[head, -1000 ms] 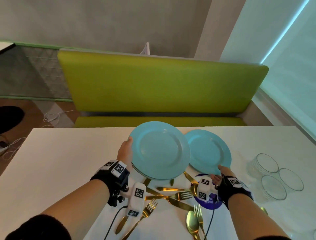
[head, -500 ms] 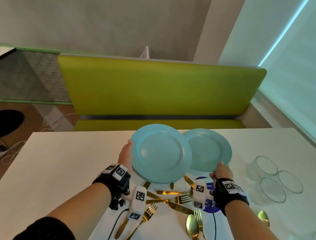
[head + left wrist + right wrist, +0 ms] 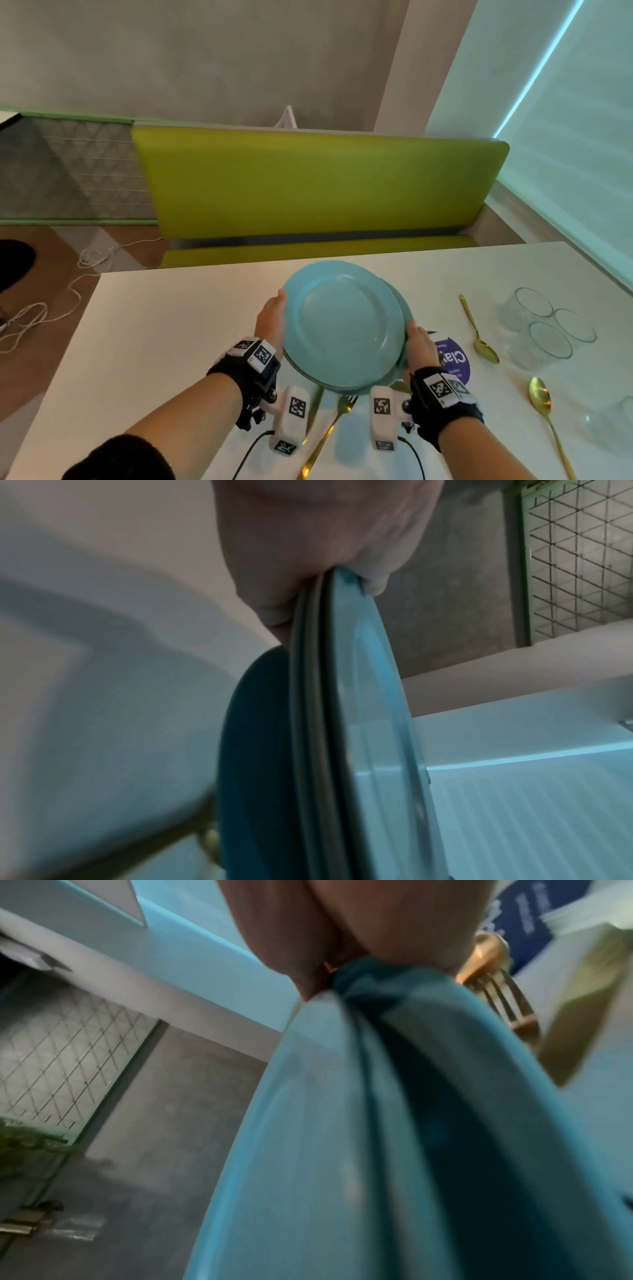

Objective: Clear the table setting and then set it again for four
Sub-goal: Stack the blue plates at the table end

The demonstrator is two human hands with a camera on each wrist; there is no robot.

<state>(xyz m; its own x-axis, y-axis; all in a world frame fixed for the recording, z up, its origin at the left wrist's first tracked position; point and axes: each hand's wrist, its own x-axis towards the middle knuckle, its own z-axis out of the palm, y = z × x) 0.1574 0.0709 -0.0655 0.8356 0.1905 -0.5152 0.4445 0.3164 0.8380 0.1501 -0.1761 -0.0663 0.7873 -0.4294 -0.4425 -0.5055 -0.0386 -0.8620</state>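
A stack of light blue plates (image 3: 342, 325) hangs tilted over the white table (image 3: 164, 325). My left hand (image 3: 274, 315) grips the stack's left rim. In the left wrist view the thumb lies on top of the stacked plates (image 3: 359, 696) and the fingers are beneath. My right hand (image 3: 416, 339) pinches the near right rim of another blue plate (image 3: 407, 308), which sits almost fully under the stack. In the right wrist view this plate (image 3: 462, 1123) lies beneath the top plate's rim (image 3: 301, 1137).
Gold forks (image 3: 339, 418) and other cutlery lie on the table under my wrists. Two gold spoons (image 3: 479, 329) (image 3: 544, 407) and several clear glasses (image 3: 544, 329) are at the right. A purple sticker (image 3: 452, 356) marks the table. A green bench (image 3: 308, 185) stands behind.
The plate in my right hand has moved left from beside the stack to underneath it. My right hand has come closer to the stack, and my left hand keeps its grip.
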